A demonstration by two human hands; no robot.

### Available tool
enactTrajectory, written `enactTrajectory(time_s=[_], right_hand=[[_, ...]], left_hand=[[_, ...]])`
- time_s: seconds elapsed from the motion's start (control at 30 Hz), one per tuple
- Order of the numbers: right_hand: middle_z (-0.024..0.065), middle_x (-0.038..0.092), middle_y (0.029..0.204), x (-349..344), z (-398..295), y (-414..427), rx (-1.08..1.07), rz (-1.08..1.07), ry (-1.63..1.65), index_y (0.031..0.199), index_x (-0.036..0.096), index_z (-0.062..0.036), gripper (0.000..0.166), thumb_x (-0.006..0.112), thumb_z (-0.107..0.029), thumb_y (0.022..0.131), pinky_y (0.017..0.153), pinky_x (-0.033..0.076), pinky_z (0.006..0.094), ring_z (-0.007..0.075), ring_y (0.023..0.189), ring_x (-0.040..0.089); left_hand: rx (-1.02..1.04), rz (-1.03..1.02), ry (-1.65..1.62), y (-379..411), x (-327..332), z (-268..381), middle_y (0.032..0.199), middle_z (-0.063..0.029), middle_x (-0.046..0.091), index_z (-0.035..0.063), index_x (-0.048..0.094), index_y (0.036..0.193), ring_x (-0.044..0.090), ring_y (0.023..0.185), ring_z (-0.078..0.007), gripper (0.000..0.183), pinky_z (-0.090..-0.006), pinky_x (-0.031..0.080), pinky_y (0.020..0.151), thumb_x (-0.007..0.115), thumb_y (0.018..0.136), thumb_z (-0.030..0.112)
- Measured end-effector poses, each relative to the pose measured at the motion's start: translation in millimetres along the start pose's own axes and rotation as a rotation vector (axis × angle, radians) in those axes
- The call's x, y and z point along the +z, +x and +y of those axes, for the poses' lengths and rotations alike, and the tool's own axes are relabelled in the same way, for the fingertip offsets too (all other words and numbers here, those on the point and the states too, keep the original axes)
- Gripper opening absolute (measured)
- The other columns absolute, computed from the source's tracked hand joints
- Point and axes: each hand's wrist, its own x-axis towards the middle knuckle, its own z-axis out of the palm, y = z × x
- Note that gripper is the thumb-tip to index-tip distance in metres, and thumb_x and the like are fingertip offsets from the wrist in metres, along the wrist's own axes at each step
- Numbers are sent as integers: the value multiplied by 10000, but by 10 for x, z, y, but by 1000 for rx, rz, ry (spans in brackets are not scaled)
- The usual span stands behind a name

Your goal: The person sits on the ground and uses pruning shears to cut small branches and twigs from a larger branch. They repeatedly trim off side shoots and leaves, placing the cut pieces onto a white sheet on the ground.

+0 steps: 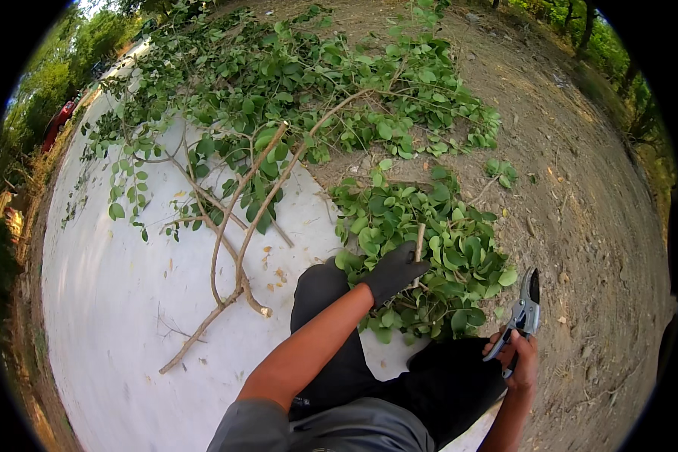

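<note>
My left hand (396, 272), in a dark glove, is closed around a short cut stem (420, 243) over a heap of leafy green cuttings (446, 248). The stem stands up past my fingers; its lower part is hidden among the leaves. Bare and to the right of the heap, my right hand (517, 356) grips a pair of bypass pruning shears (525, 316), whose blades point up and away from me. The shears touch no branch. A forked, mostly bare branch (234, 271) lies left of my knee, with two long limbs reaching up towards the larger leafy pile.
A large pile of leafy branches (294, 73) spreads across the far side, over pale paving (113, 294) and dirt ground (587, 226). Small twigs and dry leaves lie on the paving. My bent legs are close below the heap. Trees stand at both edges.
</note>
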Motion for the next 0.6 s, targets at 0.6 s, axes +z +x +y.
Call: enactTrajectory(time_s=[0.6], right_hand=[[137,614,984,-236,221,122,-27,-191,250,1198,509,-6,450,480,-405,992,807,497,476,295,895,611]], left_hand=[[313,254,214,-343,-358,335,1008,-119,669,3,598,1222,642,930,-178,419,-308,513,819,670,926,290]])
